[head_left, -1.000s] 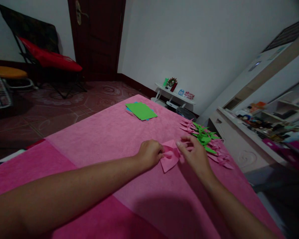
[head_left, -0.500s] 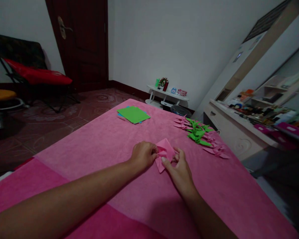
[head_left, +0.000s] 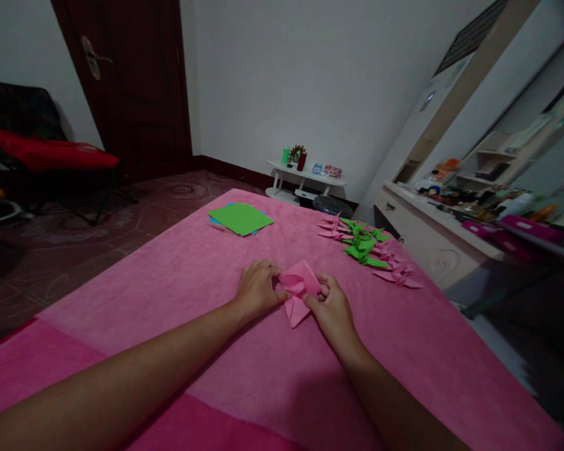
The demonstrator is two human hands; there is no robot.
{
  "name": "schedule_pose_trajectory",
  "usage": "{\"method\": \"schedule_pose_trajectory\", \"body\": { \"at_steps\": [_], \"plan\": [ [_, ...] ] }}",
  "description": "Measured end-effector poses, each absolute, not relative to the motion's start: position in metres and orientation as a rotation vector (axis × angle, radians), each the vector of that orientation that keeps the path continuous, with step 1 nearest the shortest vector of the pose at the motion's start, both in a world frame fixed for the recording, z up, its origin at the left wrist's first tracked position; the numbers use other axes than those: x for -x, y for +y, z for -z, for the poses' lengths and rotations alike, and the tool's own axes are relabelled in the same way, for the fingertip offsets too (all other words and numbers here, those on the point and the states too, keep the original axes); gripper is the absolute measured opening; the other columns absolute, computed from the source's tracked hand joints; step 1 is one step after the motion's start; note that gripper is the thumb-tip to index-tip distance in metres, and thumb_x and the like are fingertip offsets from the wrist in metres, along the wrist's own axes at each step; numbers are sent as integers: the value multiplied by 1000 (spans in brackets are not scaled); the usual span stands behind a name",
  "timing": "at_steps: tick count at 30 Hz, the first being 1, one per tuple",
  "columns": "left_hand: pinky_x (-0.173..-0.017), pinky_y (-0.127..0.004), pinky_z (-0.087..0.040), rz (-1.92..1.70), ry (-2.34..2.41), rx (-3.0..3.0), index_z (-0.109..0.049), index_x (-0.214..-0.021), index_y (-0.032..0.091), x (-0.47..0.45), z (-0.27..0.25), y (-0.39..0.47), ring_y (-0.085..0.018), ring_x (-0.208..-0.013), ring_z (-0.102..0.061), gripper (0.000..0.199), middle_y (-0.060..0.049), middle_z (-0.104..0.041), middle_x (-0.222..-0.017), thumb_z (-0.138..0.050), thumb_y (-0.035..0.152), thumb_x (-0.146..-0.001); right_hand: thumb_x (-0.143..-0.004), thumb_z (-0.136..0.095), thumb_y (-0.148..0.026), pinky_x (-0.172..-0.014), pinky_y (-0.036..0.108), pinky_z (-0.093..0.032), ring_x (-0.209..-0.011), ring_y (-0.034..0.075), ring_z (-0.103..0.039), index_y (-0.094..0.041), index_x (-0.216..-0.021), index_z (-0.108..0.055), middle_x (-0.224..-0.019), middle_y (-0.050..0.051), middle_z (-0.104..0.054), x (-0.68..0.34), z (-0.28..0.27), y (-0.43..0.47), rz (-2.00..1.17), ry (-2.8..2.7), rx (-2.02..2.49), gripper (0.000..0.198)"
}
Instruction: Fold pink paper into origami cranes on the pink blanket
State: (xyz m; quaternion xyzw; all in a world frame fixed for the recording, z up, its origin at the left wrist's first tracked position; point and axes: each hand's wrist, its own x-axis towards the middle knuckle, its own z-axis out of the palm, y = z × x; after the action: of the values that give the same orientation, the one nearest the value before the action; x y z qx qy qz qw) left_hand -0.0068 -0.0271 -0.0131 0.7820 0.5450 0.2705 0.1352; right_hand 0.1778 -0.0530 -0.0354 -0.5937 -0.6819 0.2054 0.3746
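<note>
A partly folded sheet of pink origami paper (head_left: 299, 283) lies on the pink cloth between my hands, one corner pointing toward me and its upper flap opened out. My left hand (head_left: 259, 289) pinches its left edge, thumb on top near the middle crease. On the opposite side, my right hand (head_left: 329, 302) grips the right edge with its thumb pressed on the paper. The fingertips under the paper are partly hidden. To the right rest several folded paper cranes, green ones (head_left: 364, 244) and pink ones (head_left: 398, 275).
A stack of square paper (head_left: 241, 218), green on top with blue below, lies toward the table's far left. The pink cloth (head_left: 169, 300) covers the table. Beyond it stand a small white shelf (head_left: 305, 172), a door (head_left: 126, 81), a red-seated chair (head_left: 51, 153) and a cluttered dresser (head_left: 432, 232).
The view has turned slightly right, shifting everything left. My left thumb now lies over the paper's middle, and the upper flap of the pink paper is spread wider.
</note>
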Motion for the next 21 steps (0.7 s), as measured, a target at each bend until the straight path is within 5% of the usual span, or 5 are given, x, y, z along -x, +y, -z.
{"method": "schedule_pose_trajectory", "body": {
  "at_steps": [7, 14, 21],
  "plan": [
    [-59, -24, -40, -870, 1294, -1930, -62, -73, 16, 1, 23, -22, -13, -63, -55, 19, 1, -60, -66, -66, 32, -65, -71, -58, -27, -70, 36, -53, -83, 23, -66, -21, -105, -48, -94, 7, -68, -169, 25, -58, -737, -1473, 1418, 35],
    [-54, -22, -46, -1069, 902, -1224, -49, -82, 14, -15, 11, -34, -11, -59, -59, 28, 0, -62, -71, -69, 21, -63, -67, -58, -23, -72, 35, -53, -82, 22, -67, -20, -95, -50, -92, 6, -68, -157, 6, -71, -1057, -1204, 1182, 28],
    [-46, -23, -48, -1005, 968, -1100, -46, -85, 15, -20, 11, -41, -11, -49, -58, 34, 3, -59, -64, -71, 17, -62, -69, -59, -24, -68, 32, -53, -78, 20, -65, -18, -103, -47, -92, 7, -66, -169, 3, -71, -992, -1341, 1280, 36]
  ]
}}
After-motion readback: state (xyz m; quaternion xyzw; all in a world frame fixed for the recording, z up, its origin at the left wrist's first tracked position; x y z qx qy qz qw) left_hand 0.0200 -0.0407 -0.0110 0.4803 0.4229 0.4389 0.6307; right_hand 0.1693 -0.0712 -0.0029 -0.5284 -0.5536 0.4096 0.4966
